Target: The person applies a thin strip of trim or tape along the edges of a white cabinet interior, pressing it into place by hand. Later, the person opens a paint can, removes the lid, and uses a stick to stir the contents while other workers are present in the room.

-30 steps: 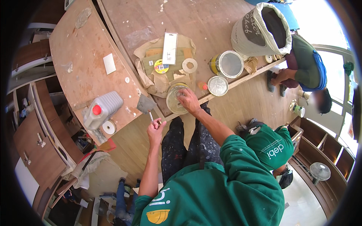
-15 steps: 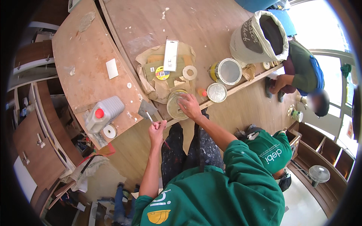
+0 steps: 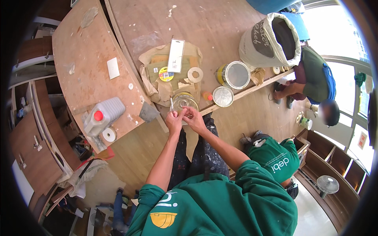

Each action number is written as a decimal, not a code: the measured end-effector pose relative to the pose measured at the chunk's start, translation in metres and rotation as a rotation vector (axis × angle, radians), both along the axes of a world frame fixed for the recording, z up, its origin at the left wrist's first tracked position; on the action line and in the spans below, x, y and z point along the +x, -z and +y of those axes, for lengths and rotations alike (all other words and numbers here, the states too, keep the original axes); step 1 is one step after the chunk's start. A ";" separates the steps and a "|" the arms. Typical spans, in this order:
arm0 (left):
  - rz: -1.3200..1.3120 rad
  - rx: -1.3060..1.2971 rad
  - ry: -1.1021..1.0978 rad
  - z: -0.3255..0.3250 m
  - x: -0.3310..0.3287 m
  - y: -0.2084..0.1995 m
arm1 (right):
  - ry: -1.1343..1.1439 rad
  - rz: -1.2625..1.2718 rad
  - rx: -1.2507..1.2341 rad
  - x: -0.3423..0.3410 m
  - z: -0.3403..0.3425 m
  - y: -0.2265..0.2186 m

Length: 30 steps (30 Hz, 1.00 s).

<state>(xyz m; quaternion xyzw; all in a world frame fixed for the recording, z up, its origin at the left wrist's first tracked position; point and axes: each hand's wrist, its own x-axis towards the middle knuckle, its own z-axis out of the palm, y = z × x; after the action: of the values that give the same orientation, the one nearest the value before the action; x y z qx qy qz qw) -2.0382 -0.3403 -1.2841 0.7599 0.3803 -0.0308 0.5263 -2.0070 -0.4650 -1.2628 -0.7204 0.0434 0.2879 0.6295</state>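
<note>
My left hand [image 3: 174, 121] is closed around a slim stick-like tool [image 3: 171, 104], whose pale end points up past the fingers. Close against it is my right hand [image 3: 194, 120], its thumb and fingers bent together. Whatever those fingers pinch, if anything, is too small to make out. Both hands are over the near side of a round yellowish tin [image 3: 185, 99] at the bench's front edge, partly covering it. Just right of the tin stands a small bottle with an orange cap [image 3: 209, 96]. Beside that is a round pale-topped tin [image 3: 223, 96].
Brown paper [image 3: 149, 84] carries a tape ring [image 3: 195, 74], a yellow disc [image 3: 165, 74] and a white packet [image 3: 176, 56]. An open can [image 3: 238, 74] and large fabric bag [image 3: 252, 43] stand rightward. A red-capped jug [image 3: 108, 114] sits left. Co-workers [image 3: 275, 161] crouch at right.
My right hand has lifted off the tin's top and come back beside my left. My left hand has moved up and right with the tool, which now points more upright.
</note>
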 end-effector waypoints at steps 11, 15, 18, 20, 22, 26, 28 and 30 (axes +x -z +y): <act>0.043 0.073 0.055 -0.006 0.027 0.013 | 0.083 -0.121 -0.240 0.025 -0.004 0.043; 0.087 0.141 0.064 -0.008 0.028 0.019 | 0.061 -0.234 -0.357 0.026 -0.002 0.039; 0.015 0.118 0.001 -0.007 0.025 0.027 | 0.048 -0.290 -0.388 0.026 0.001 0.038; 0.009 0.114 -0.008 -0.005 0.024 0.031 | 0.058 -0.330 -0.398 0.026 0.004 0.042; 0.013 0.119 0.004 -0.004 0.028 0.029 | 0.093 -0.361 -0.403 0.028 0.005 0.049; 0.019 0.128 0.025 0.001 0.033 0.028 | 0.094 -0.342 -0.435 0.034 0.010 0.049; 0.023 0.118 0.021 0.002 0.034 0.028 | 0.094 -0.294 -0.453 0.037 0.013 0.047; 0.046 0.109 0.014 0.003 0.036 0.028 | 0.087 -0.297 -0.469 0.039 0.013 0.045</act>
<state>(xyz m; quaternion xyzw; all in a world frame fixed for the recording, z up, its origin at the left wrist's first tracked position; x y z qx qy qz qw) -2.0021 -0.3370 -1.3118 0.7893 0.3879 -0.0310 0.4750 -1.9685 -0.4521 -1.3075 -0.8782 0.0469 0.1339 0.4568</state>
